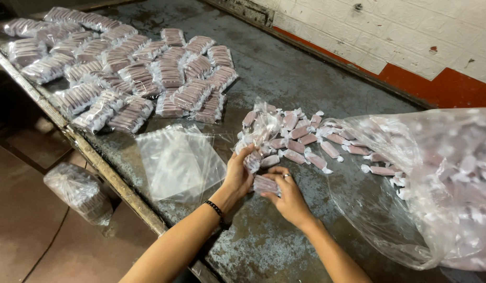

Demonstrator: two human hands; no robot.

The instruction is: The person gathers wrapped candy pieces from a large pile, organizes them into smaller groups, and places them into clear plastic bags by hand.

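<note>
Fingers among wrapped candies, bags beside.

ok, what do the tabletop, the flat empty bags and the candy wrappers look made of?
Tabletop: looks like sheet metal, dark and dull, with mottled worn patches and a raised edge strip.
Flat empty bags: thin clear plastic film, glossy; the table shows through.
Candy wrappers: probably translucent plastic film, twisted white at the ends, pinkish-brown candy visible inside. The left hand and right hand hold a few of these.
</note>
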